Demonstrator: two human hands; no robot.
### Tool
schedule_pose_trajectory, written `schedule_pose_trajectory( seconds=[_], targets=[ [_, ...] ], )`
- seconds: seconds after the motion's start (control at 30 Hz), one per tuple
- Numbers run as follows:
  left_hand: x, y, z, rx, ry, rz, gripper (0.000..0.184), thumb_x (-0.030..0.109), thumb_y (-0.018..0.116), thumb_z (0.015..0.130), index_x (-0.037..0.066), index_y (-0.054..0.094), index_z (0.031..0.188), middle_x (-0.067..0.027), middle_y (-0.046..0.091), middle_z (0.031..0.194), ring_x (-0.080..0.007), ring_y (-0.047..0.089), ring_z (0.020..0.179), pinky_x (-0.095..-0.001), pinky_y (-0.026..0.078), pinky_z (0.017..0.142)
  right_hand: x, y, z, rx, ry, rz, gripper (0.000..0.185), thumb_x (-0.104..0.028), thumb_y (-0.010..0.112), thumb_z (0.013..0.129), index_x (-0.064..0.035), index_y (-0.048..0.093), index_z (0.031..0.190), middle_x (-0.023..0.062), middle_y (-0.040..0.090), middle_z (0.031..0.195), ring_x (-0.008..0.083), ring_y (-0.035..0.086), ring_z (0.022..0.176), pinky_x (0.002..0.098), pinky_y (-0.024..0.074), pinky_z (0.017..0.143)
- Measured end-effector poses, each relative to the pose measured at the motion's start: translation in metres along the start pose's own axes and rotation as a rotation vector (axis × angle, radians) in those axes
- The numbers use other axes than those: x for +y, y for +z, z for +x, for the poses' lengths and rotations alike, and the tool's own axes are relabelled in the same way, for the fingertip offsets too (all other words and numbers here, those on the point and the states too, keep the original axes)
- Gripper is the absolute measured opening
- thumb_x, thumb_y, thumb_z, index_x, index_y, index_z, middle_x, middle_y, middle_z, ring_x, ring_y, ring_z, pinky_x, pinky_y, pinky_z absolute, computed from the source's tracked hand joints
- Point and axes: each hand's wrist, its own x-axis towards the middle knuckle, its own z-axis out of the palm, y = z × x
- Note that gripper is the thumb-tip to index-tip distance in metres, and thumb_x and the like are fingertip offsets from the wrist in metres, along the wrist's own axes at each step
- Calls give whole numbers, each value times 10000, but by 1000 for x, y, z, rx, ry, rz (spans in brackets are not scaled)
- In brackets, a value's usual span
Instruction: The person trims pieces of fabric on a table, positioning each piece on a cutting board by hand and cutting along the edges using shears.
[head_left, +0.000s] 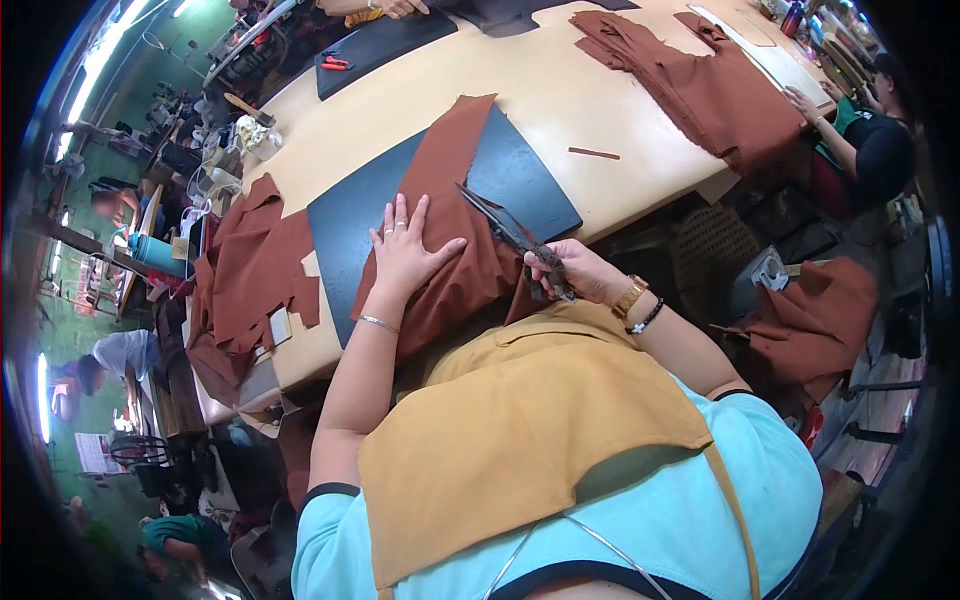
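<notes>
A rust-brown piece of leather or fabric (440, 165) lies over a dark cutting board (535, 175) and hangs past the table's near edge. Fingers spread, my left hand (408, 245) presses flat on this sheet. My right hand (575, 270) is wrapped around the handles of large scissors (505, 225), whose grips look bound in dark wrapping. The scissor blades point up and left, lying along the sheet's right edge. How far the blades are parted is hard to make out.
More rust-brown pieces lie at the table's left (265, 270), upper right (690, 90) and on a seat at right (815, 320). A narrow strip (594, 153) rests on the tabletop (560, 90). Red-handled tool (337, 63) sits on another dark board (385, 50). Other people work around.
</notes>
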Motion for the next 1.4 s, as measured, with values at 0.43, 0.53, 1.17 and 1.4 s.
schedule_pose_trajectory(
  seconds=[0.43, 0.53, 1.17, 1.4],
  targets=[
    [34, -2, -21, -35, -127, 26, 1021, 783, 504, 749, 162, 223, 1509, -238, 131, 1553, -392, 107, 1445, -668, 130, 1076, -2, 7, -1, 23, 13, -11, 377, -453, 671, 869, -109, 589, 738, -23, 553, 602, 73, 525, 505, 209, 399, 476],
    [39, -1, -27, -27, -140, 1, 989, 762, 492, 778, 151, 223, 1508, -248, 125, 1550, -402, 97, 1443, -684, 123, 1067, -1, 7, -3, 27, 13, -33, 365, -438, 671, 874, -109, 594, 737, -27, 557, 613, 67, 529, 519, 209, 403, 490],
    [-32, -7, 73, -112, 412, 64, 887, 706, 516, 792, 215, 281, 1492, -118, 172, 1572, -352, 151, 1443, -627, 141, 1110, -7, 4, -2, 15, 98, -29, 340, -393, 667, 887, -85, 607, 759, -19, 574, 659, 63, 529, 558, 221, 422, 509],
    [-22, 1, 46, -31, 228, 65, 889, 723, 494, 797, 216, 278, 1495, -140, 193, 1564, -372, 175, 1433, -668, 153, 1078, -9, 10, -5, 33, 65, 7, 339, -392, 652, 898, -80, 608, 771, -14, 575, 664, 65, 544, 585, 222, 429, 520]
  ],
)
